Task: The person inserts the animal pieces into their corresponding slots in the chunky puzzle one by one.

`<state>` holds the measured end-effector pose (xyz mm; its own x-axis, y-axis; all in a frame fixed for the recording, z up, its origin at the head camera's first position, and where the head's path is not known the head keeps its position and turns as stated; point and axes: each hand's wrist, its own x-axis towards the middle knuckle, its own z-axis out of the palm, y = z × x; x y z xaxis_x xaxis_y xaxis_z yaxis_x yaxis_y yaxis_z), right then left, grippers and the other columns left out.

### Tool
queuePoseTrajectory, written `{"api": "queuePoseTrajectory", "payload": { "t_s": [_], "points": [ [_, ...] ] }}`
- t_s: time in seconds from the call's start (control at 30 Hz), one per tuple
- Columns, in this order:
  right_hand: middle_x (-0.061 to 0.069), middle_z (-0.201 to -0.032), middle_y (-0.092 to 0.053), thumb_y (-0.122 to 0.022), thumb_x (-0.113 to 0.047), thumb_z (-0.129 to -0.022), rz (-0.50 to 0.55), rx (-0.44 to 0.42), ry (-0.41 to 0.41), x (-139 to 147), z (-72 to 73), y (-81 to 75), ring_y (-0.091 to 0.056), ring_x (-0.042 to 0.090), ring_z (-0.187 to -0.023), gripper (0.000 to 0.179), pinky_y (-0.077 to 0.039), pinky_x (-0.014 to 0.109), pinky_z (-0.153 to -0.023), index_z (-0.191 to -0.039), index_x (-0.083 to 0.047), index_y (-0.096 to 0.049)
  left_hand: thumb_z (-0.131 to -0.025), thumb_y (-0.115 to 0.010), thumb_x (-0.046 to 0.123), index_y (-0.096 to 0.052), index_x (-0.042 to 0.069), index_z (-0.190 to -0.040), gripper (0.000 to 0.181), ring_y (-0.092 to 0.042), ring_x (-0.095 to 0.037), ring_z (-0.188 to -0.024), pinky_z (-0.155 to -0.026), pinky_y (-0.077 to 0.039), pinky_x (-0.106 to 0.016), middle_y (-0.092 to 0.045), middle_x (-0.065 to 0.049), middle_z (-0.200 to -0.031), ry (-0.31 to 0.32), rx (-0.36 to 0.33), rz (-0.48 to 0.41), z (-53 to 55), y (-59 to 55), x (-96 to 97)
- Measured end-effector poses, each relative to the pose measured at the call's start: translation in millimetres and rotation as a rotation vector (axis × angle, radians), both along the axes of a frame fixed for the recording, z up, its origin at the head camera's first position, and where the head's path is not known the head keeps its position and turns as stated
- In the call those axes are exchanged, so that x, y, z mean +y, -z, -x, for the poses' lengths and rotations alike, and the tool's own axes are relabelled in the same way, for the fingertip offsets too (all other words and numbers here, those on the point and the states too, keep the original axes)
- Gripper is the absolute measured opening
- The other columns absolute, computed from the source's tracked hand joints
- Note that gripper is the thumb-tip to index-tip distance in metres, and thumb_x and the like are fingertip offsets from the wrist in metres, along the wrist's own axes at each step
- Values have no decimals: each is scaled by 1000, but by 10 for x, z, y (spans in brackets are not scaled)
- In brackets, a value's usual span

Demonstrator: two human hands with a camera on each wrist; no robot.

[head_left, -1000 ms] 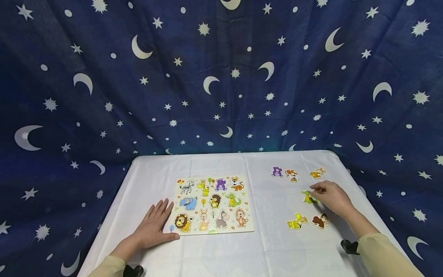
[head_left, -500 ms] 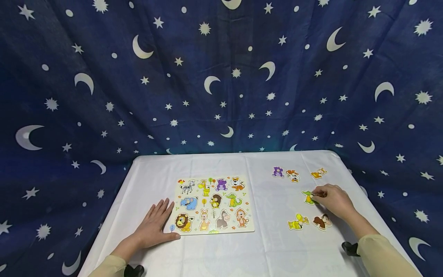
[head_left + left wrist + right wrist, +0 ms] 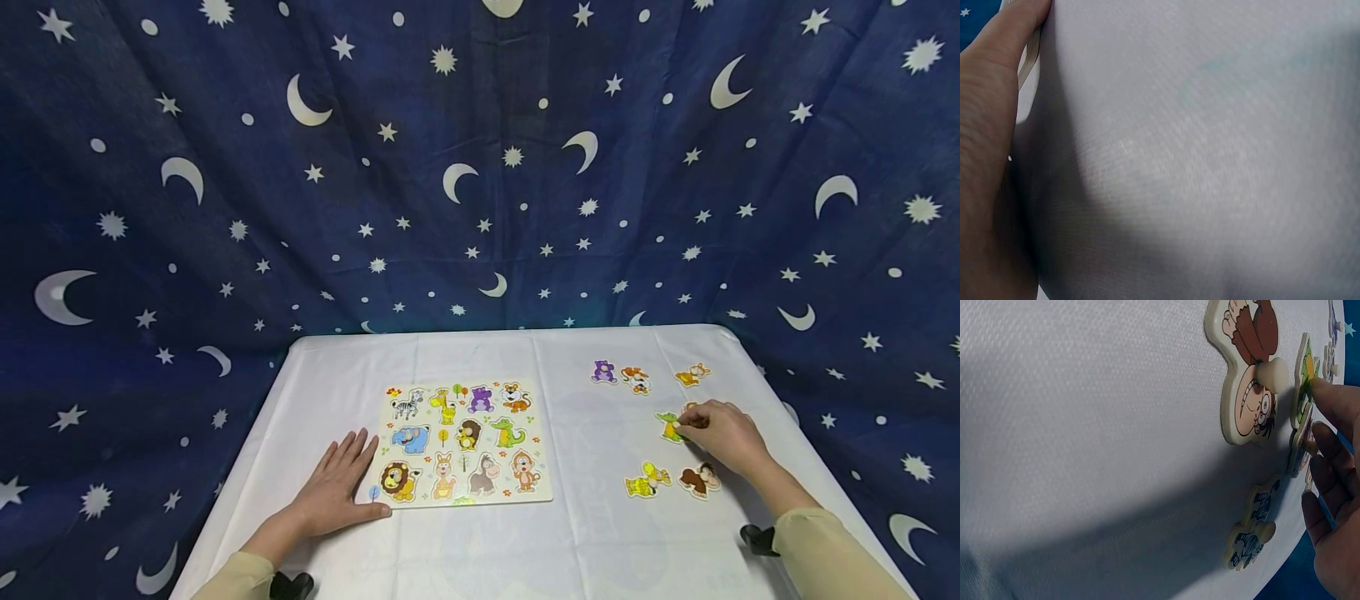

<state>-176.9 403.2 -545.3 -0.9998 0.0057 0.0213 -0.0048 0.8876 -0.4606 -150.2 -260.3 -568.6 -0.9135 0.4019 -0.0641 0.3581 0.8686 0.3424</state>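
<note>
In the head view, a white puzzle board (image 3: pixel 542 417) with pictured animals lies left of centre on the table. My left hand (image 3: pixel 333 487) rests with fingers spread at the board's left edge, the thumb by its lower left corner. My right hand (image 3: pixel 720 433) reaches over the loose pieces and pinches the green crocodile puzzle piece (image 3: pixel 667 427), which lies on the cloth. In the right wrist view, fingertips meet the crocodile piece (image 3: pixel 1305 375), covering its knob. A brown ape piece (image 3: pixel 1254 381) with a knob lies nearer, and a zebra piece (image 3: pixel 1250 540) lies below it.
A purple hippo piece (image 3: pixel 603 372), a tiger piece (image 3: pixel 636 381) and a kangaroo piece (image 3: pixel 692 375) lie farther back. A giraffe piece (image 3: pixel 647 481) lies nearer the front. The white cloth (image 3: pixel 480 550) covers the table; a starry blue curtain (image 3: pixel 480 167) hangs behind.
My right hand has moved slightly down and closer onto the crocodile piece, then stayed there. The left hand has kept its place by the board.
</note>
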Motion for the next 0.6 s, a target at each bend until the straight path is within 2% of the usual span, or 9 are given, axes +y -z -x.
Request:
{"api": "queuePoseTrajectory", "payload": {
  "t_s": [0.6],
  "points": [
    [0,-86,-66,-81,-24,-88,1,18,14,-67,-22,-23,-59,30,-87,18,-42,60,-84,-95,-8,-78,-75,-63,85,-25,10,-163,122,-11,-37,-156,-125,-4,-56,-18,-16,-169,-6,-6,11,2,-1,7]
  ]
}}
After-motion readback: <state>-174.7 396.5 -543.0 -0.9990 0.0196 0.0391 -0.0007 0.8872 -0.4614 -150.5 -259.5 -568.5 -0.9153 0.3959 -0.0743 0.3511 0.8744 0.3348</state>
